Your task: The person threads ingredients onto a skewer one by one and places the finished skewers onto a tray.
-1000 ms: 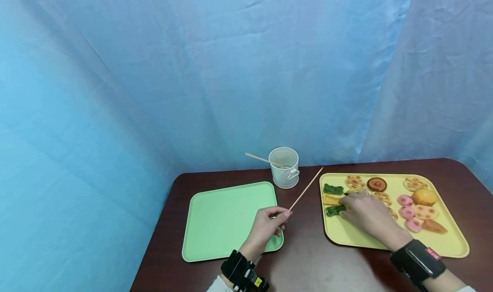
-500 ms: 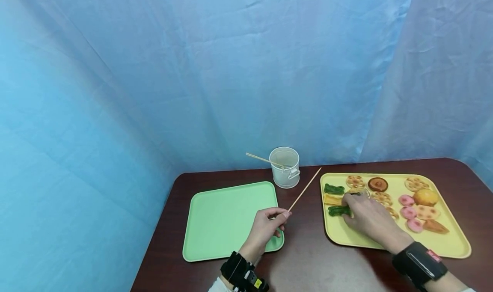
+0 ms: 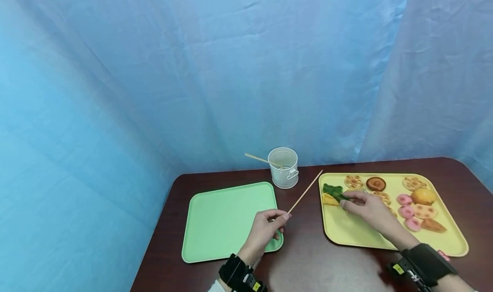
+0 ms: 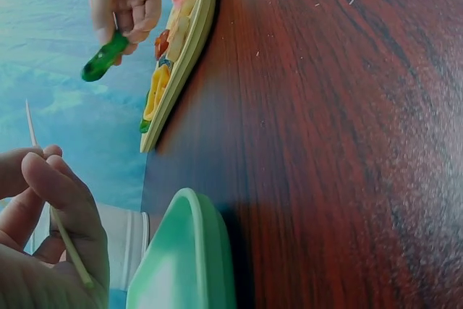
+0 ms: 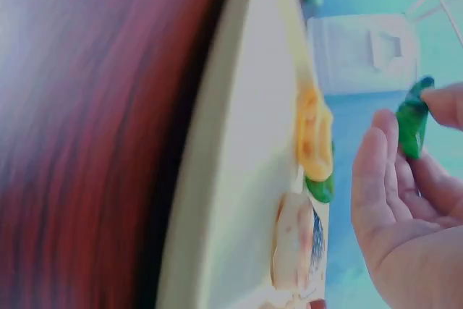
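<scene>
My left hand pinches a thin wooden skewer near its lower end, over the right edge of the green tray. The skewer tilts up to the right. With thumb and fingertips my right hand holds a green pepper piece above the left part of the yellow tray. In the left wrist view that pepper piece is lifted off the tray. Beneath it lie a yellow pepper piece and another green one, partly hidden in the head view.
A small white bucket holding thin sticks stands behind the trays. On the yellow tray are a mushroom slice, lotus root slices, several pink rounds and a yellow-orange lump. Blue curtain backs the table.
My right hand has taken hold of the nearest green pepper piece and raised it from the yellow tray, turning the wrist. My left hand keeps the skewer almost still.
</scene>
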{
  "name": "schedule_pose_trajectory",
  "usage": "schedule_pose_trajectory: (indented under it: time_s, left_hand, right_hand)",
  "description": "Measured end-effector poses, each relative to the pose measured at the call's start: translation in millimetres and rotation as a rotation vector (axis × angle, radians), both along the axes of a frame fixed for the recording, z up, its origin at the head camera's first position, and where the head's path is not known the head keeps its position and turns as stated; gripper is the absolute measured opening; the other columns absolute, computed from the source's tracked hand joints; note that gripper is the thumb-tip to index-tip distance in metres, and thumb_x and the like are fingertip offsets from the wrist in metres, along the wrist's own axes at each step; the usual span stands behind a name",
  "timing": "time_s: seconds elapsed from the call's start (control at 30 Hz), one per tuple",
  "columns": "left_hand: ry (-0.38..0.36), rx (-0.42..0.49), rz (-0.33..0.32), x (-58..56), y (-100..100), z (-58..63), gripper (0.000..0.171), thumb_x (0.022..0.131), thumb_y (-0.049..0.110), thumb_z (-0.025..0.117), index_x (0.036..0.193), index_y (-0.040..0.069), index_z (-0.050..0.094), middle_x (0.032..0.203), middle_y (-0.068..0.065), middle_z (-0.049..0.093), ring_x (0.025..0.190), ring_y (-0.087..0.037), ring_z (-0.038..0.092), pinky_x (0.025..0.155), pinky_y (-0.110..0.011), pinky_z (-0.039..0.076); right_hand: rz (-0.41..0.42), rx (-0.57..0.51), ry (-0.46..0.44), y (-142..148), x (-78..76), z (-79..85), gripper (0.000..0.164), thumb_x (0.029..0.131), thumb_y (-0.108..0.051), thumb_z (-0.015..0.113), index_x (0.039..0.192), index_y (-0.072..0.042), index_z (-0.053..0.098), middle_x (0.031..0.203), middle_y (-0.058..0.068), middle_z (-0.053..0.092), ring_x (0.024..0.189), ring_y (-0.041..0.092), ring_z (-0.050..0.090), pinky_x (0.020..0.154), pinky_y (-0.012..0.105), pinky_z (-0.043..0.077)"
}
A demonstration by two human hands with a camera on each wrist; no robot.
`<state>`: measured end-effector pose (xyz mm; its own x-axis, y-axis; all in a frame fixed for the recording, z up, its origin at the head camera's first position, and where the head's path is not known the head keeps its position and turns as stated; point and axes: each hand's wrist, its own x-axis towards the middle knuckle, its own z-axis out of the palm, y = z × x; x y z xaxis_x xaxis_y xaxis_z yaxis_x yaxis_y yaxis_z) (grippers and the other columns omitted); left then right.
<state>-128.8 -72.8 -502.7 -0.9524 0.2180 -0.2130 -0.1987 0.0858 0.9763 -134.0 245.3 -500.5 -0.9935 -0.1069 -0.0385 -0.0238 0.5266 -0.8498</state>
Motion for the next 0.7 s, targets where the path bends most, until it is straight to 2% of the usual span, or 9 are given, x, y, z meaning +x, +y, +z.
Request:
schedule_pose_trajectory:
  time_s: [0.1,0.3,0.5,0.7]
  left_hand:
    - [0.010,-0.009,-0.009,1.9,0,0.7,0.022,0.097,0.017,0.073,0.107,-0.002,0.077,0.074,-0.004,0.061,0.058,-0.012,0.054,0.049,-0.021,0.044]
    - [0.043,-0.042,-0.015,6.9,1,0.6,0.019,0.096,0.014,0.074,0.103,-0.003,0.078,0.070,-0.007,0.062,0.055,-0.012,0.052,0.051,-0.022,0.044]
    - [0.083,-0.091,-0.031,10.1,-1,0.8,0.018,0.094,0.015,0.076,0.100,-0.002,0.079,0.068,-0.011,0.064,0.053,-0.009,0.052,0.051,-0.021,0.041]
    - [0.082,-0.059,-0.057,12.1,0,-4.0,0.018,0.093,0.012,0.075,0.099,-0.005,0.078,0.066,-0.009,0.062,0.053,-0.009,0.051,0.050,-0.021,0.043]
  right_hand:
    - [-0.036,-0.102,-0.082,0,-1.4,4.2,0.061,0.102,-0.036,0.067,0.143,0.008,0.054,0.117,0.021,0.073,0.100,0.024,0.072,0.079,0.033,0.058]
    - [-0.075,-0.247,-0.163,-1,-5.6,7.8,0.069,0.104,-0.041,0.063,0.149,0.008,0.046,0.122,0.022,0.070,0.103,0.022,0.072,0.086,0.035,0.058]
    - [-0.099,-0.338,-0.174,-7,-7.9,12.9,0.073,0.104,-0.041,0.061,0.153,0.008,0.039,0.126,0.021,0.069,0.104,0.011,0.071,0.089,0.030,0.057]
    - [-0.139,-0.389,-0.142,-14,-7.6,17.5,0.073,0.104,-0.041,0.062,0.153,0.007,0.039,0.123,0.015,0.071,0.103,0.007,0.070,0.089,0.027,0.056]
